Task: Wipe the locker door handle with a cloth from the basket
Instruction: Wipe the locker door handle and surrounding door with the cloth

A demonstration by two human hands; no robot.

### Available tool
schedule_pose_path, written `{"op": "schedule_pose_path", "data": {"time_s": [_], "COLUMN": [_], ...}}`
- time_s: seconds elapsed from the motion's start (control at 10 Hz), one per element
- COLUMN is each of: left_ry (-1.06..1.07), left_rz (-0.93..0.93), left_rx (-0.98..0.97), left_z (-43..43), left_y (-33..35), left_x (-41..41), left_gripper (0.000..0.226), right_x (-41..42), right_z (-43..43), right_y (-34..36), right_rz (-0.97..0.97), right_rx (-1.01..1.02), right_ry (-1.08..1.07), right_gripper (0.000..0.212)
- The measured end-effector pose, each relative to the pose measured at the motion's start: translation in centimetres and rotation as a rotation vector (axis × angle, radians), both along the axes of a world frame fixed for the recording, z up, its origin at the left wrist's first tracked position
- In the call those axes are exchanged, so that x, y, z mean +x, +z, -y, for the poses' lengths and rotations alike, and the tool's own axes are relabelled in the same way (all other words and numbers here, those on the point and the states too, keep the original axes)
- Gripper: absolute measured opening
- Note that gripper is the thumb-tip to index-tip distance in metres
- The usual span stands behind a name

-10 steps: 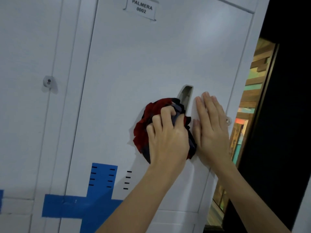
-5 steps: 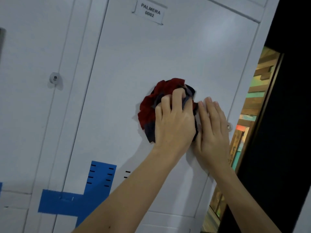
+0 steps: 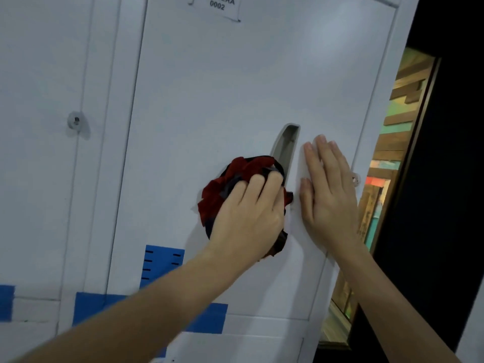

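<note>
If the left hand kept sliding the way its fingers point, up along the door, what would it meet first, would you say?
Most likely the recessed handle: the left hand, bunching the red cloth against the locker door, points up and slightly right, and the cloth's top edge already touches the recess's lower end.

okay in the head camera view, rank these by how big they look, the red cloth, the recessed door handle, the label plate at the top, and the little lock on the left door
1. red cloth, though the left hand hides part of it
2. recessed door handle, its lower end covered by the cloth
3. label plate, cut off by the top edge, so its rank against the handle is unsure
4. little lock
</note>
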State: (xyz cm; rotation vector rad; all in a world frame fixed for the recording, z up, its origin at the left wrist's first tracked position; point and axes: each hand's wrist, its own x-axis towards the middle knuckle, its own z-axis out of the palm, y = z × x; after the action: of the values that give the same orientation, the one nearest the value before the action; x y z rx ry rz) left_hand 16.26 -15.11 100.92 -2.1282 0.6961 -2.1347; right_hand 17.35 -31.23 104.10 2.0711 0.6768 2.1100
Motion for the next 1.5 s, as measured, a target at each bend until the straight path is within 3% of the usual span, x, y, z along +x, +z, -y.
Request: {"op": "schedule_pose_path", "data": {"time_s": [0.2,0.3,0.4,0.8,1.0,1.2,1.3,1.4,1.5], "left_ry": [0.042,0.114,0.122,-0.017,0.003,-0.011,0.007,-0.120,-0.287], "left_rz": [0.119,0.159,0.128,-0.025,-0.152,-0.160,-0.171,-0.240,-0.357], "left_rx": [0.556,0.629,0.586,0.094,-0.173,-0.011,0.059,0.032,0.067], "left_z": [-4.4,-5.4,-5.3,-2.4,0.9,-0.2,-0.4,-1.0,-2.7], "left_y": [6.0,11.5,13.0,1.0,-0.8,1.3,2.2,2.4,1.0], "left_x": [-0.3,0.1,0.4,0.4,-1.2,-1.8,-1.8,-1.6,-1.2], "left_gripper": [0.028,0.035,0.037,0.024,0.008,0.032,0.032,0.014,0.015], "right_x": [-0.3,-0.1,0.0,0.0,0.1,0.1,0.0,0.0,0.0], "right_z": [-0.1,-0.1,-0.1,-0.1,-0.2,0.0,-0.1,-0.1,-0.1], "right_y": [0.0,-0.1,-0.1,-0.1,-0.1,-0.2,-0.1,-0.1,-0.1], "right_rz": [-0.027,-0.015,-0.018,-0.011,-0.011,-0.033,-0.036,-0.044,-0.050], "right_rx": [0.014,0.021,0.026,0.028,0.041,0.031,0.036,0.042,0.047], "right_ry": [0.006,-0.003,0.000,0.024,0.003,0.006,0.009,0.009,0.001], "right_gripper": [0.043,0.043,0.044,0.043,0.043,0.043,0.043,0.043,0.044]}}
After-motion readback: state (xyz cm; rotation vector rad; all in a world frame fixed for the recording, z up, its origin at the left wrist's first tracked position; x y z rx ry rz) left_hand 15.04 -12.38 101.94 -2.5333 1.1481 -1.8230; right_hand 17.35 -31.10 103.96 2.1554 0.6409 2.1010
